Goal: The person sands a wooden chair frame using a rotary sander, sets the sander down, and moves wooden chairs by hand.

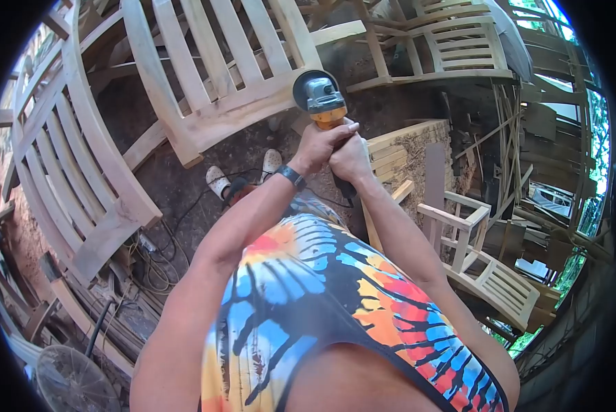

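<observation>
Apparently smoothing is in hand, with left hand and right hand clamping their fingers round the grinder, its disc just beyond them by the slatted frame, calling for light, steady contact.

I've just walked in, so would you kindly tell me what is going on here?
The person has both hands on an angle grinder, the left hand nearer its head and the right hand beside it. The grinder's disc is by one end of the bottom rail of a slatted wooden frame; whether it touches the wood is unclear. Another slatted wooden piece is off to the left.
</observation>
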Tool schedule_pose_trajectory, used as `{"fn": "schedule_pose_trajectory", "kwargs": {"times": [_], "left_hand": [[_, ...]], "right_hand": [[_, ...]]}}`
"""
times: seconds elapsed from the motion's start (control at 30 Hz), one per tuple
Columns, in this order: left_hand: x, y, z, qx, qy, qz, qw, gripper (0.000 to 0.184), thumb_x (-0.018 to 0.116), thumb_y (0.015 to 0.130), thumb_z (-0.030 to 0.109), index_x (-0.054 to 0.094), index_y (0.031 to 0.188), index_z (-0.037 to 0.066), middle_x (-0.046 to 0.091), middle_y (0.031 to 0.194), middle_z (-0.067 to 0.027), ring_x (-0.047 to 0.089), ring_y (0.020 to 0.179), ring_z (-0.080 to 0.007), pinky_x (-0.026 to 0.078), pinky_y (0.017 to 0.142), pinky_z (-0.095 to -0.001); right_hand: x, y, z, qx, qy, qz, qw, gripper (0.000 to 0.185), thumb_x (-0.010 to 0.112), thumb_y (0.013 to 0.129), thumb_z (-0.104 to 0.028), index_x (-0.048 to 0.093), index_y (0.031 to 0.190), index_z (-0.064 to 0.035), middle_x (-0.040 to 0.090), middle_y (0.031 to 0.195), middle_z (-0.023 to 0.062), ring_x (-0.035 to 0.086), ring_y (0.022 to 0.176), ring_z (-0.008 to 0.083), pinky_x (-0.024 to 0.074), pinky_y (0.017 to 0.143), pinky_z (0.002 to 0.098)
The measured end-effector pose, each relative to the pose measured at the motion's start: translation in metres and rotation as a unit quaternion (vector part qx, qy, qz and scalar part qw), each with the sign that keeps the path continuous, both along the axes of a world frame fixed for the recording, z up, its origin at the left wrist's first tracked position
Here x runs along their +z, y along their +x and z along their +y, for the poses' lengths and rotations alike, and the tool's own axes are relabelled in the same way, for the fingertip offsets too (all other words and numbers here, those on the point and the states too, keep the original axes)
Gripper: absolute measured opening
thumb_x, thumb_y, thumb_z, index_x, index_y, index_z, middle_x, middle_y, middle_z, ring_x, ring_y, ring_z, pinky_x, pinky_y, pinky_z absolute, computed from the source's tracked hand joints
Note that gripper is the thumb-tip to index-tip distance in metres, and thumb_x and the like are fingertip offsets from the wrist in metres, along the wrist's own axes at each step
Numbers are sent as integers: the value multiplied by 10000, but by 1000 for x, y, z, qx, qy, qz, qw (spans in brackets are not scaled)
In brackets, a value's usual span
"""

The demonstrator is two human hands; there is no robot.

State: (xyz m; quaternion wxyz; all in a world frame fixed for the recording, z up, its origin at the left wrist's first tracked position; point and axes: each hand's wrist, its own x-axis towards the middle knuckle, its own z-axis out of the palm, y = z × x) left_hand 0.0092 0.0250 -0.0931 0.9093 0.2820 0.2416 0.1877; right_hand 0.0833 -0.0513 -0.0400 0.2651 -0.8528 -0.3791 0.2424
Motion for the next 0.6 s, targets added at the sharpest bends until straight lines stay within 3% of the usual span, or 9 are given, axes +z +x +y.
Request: {"fn": "schedule_pose_trajectory", "kwargs": {"times": [0.2,0.33,0.5,0.6], "left_hand": [[-13,-60,6,65,-53,60,995,266,828,909,189,724,1111,50,738,1015,-17,706,901,-119,559,817,-284],[-5,-99,11,101,-15,150,983,268,853,892,212,745,1072,45,741,993,-17,701,885,-105,553,802,-275],[7,-128,15,151,23,229,961,268,878,858,207,754,1017,31,750,990,-26,702,846,-113,559,773,-283],[1,-122,12,131,-6,188,973,217,852,884,183,746,1025,58,738,979,-14,705,861,-115,561,792,-284]], "right_hand": [[-8,-50,22,45,-36,67,996,438,714,811,-147,620,1234,-86,739,1001,262,701,1037,449,584,852,492],[-22,-77,28,93,-21,141,986,469,713,796,-117,618,1252,-61,744,996,258,719,1029,428,585,860,467],[-14,-103,41,115,50,252,960,494,787,790,-196,633,1232,-39,754,1030,222,734,1051,381,585,854,422],[-15,-98,35,103,28,213,971,474,774,802,-206,629,1226,-51,749,1015,238,729,1041,400,587,846,440]]}}
